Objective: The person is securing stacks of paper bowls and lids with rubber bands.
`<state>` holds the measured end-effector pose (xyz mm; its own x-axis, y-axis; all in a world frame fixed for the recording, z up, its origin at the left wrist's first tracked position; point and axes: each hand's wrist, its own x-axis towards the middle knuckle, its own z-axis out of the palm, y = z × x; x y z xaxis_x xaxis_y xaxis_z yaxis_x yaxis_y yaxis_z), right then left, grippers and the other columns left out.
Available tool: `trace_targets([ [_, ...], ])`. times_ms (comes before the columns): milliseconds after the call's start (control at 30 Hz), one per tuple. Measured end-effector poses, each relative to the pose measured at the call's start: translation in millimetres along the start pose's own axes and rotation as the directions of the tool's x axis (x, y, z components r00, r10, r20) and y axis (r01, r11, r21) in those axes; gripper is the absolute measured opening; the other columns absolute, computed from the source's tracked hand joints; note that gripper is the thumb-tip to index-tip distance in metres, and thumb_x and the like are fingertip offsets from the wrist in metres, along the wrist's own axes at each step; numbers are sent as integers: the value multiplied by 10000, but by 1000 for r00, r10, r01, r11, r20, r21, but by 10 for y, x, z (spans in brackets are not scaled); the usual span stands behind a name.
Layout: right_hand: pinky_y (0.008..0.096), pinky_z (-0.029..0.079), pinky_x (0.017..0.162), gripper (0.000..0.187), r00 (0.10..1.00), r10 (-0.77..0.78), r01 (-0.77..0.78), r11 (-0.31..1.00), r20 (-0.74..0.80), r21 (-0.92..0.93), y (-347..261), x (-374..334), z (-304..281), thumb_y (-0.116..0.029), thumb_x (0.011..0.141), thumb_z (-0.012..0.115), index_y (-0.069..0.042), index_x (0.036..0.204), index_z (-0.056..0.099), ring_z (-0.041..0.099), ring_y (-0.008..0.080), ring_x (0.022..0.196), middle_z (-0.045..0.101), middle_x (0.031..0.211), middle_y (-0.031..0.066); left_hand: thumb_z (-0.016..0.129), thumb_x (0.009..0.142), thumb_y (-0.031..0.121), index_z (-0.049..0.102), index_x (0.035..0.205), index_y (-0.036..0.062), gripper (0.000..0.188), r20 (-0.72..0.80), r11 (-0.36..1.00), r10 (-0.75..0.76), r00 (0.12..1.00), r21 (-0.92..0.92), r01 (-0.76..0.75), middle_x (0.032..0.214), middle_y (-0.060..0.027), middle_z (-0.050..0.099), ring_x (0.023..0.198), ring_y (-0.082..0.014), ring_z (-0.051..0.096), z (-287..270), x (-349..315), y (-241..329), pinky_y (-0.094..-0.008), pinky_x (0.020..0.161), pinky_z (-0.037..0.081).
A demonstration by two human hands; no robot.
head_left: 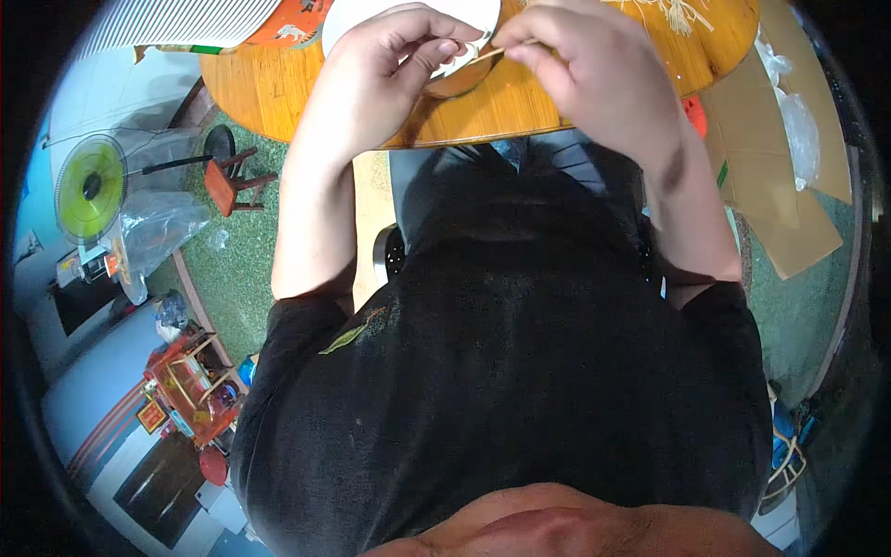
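Both my hands are raised over the near edge of a wooden table. My left hand (394, 70) has its thumb and index finger drawn together beside a small whitish piece (461, 58); whether the fingers grip it, I cannot make out. Pinched in the fingertips of my right hand (580, 65) is a thin tan strand (485, 58), which points left toward the whitish piece. Behind my left hand lies a round white plate (357, 11), partly covered by it.
The wooden table (264, 88) has a rounded edge. A pile of pale, straw-like strands (685, 13) lies at its far right. A white ribbed object (200, 20) stands at the far left. Flattened cardboard (770, 158) is to the right; a green fan (91, 186) and small red stool (227, 186) are left.
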<state>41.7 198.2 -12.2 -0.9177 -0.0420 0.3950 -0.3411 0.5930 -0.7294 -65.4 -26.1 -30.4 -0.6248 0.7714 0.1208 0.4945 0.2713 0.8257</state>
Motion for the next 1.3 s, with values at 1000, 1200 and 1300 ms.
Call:
trace_targets([
  [1000, 368, 484, 638, 232, 452, -334, 567, 823, -827, -23, 665, 156, 674, 25, 774, 801, -2, 951, 653, 631, 271, 800, 631, 1035, 144, 685, 970, -6, 679, 938, -29, 39, 32, 929, 92, 995, -363, -75, 862, -12, 686, 777, -78, 614, 28, 229, 318, -251, 706, 521],
  [1200, 286, 507, 674, 152, 807, -287, 240, 958, -515, -159, 135, -202, 712, -15, 795, 842, -62, 894, 736, 644, 183, 740, 666, 800, 29, 678, 963, -35, 671, 949, -29, 17, 72, 886, -285, 956, -361, 291, 877, -31, 695, 789, -91, 640, -53, 185, 310, -242, 720, 541],
  [1300, 281, 510, 661, 149, 818, -243, 202, 970, -521, -134, 139, -171, 742, -9, 808, 833, -58, 914, 740, 642, 162, 733, 669, 813, 37, 675, 966, -37, 665, 961, -28, 14, 91, 860, -321, 943, -390, 330, 879, -42, 701, 781, -105, 656, -65, 198, 346, -244, 723, 550],
])
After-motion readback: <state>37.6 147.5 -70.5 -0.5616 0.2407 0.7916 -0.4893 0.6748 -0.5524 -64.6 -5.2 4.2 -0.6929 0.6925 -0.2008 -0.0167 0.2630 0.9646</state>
